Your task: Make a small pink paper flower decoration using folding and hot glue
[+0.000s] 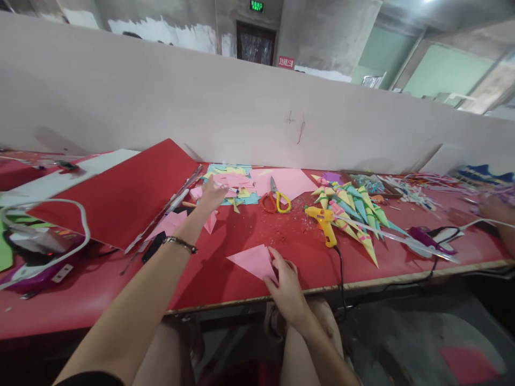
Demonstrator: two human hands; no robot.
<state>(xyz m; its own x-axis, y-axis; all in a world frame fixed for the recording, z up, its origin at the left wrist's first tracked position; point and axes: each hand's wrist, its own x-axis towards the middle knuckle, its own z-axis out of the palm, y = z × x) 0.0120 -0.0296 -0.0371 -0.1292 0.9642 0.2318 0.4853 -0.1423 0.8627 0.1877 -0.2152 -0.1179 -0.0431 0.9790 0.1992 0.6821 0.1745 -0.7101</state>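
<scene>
My left hand reaches over the paper scraps at the back, its fingers closed around a white marker pen whose dark end points right. Near the front edge, my right hand grips the right side of a folded pink paper between thumb and fingers. That paper comes to a point on its left and lies on the red table. Under and around my left hand are pink, yellow and blue scraps. Scissors with one red and one yellow handle lie to their right.
A yellow glue gun with its cord stands beside a pile of paper cones. Left is a large red board, with a purple power strip. Another person's arm shows at far right. A white partition closes the back.
</scene>
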